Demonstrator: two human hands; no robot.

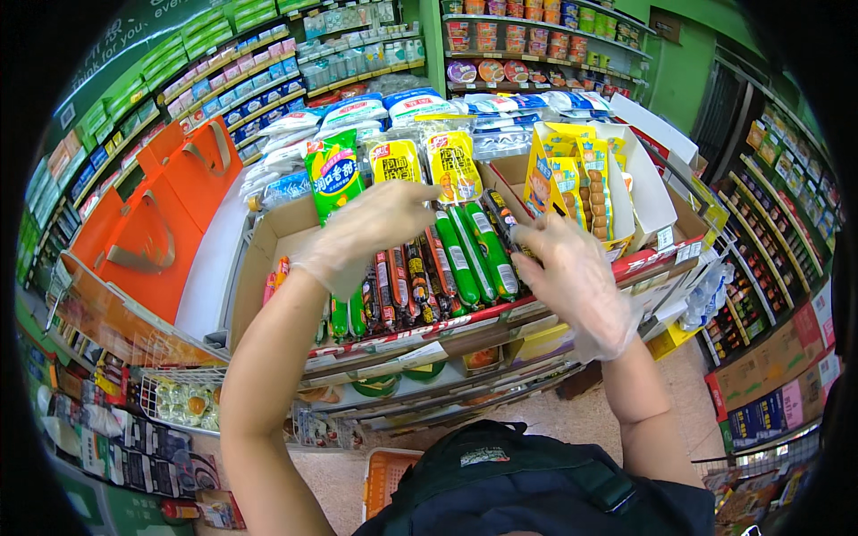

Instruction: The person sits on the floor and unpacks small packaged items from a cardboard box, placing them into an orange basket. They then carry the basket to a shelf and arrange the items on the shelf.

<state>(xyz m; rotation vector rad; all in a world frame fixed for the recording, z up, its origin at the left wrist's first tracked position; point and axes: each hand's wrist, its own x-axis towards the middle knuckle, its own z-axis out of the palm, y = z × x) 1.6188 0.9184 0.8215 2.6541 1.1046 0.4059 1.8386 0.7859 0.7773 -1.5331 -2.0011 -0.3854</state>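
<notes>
My left hand (379,218), in a clear plastic glove, is over a cardboard display box (258,268). Its blurred fingers point right, just below the yellow snack packets (450,161), and I cannot tell whether they touch anything. My right hand (570,275), gloved too, is at the right end of the row beside a dark-wrapped sausage (499,209); its grip is unclear. Between the hands lie green-wrapped sausages (462,248) and red and black wrapped sausages (400,275). A green snack bag (334,167) stands behind my left hand and partly hides behind it.
An open carton of yellow sausage packs (570,181) stands at right. Orange gift bags (167,201) are at left, white and blue bags (355,110) behind. Stocked shelves (543,53) line the walls. An orange basket (385,476) sits on the floor near my dark backpack (496,476).
</notes>
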